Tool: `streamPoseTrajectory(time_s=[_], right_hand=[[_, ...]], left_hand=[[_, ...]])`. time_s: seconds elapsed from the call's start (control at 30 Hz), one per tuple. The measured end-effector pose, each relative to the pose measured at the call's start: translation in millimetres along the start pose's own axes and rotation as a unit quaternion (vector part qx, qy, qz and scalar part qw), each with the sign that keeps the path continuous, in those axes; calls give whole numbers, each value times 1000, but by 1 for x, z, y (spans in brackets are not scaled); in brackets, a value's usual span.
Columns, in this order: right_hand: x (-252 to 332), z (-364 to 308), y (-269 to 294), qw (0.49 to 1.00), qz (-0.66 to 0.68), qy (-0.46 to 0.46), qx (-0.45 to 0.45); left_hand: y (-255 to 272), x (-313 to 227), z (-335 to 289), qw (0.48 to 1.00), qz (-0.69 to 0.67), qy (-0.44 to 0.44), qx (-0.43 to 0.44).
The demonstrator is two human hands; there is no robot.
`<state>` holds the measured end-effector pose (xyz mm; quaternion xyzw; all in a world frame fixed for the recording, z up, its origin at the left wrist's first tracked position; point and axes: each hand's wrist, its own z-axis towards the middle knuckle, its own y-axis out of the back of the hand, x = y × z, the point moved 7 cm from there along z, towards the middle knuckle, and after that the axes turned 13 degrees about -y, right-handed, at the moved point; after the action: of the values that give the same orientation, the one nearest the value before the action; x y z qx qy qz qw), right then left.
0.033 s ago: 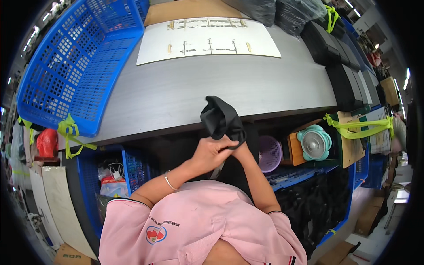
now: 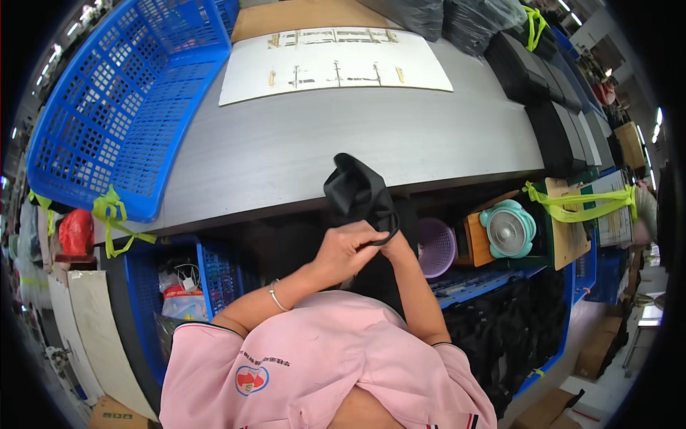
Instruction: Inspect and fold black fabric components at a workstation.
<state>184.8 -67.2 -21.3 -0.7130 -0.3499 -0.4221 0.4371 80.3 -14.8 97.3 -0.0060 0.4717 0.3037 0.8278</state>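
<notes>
A black fabric piece (image 2: 355,193), folded open like a pouch, is held up at the near edge of the grey table (image 2: 314,136). My left hand (image 2: 349,248), with a bangle on its wrist, is closed with thumb and fingers pinching the fabric's near rim. Up into the fabric reaches my right hand (image 2: 393,243); only its wrist and the heel of the hand show, and the cloth hides its fingers. The fabric's upper tip leans over the tabletop.
A blue plastic basket (image 2: 175,129) stands tilted at the left. Beyond lies a marked white board (image 2: 314,70). Black stacked pieces (image 2: 554,139) line the right side. Below the table edge are a purple basket (image 2: 436,247), a teal fan (image 2: 508,230) and a blue crate (image 2: 202,275).
My left hand has shifted very slightly along the fabric's rim, and the fabric's folds have changed a little. The rest stays as it was.
</notes>
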Motion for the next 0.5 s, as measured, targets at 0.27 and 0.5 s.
streamPoseTrajectory(time_s=[0.27,0.5], right_hand=[[20,-17,11,976,212,5,-39],[33,-42,5,912,406,16,-51]], left_hand=[[-49,-26,-22,988,-119,61,76],[-65,-23,-41,936,-292,157,119]])
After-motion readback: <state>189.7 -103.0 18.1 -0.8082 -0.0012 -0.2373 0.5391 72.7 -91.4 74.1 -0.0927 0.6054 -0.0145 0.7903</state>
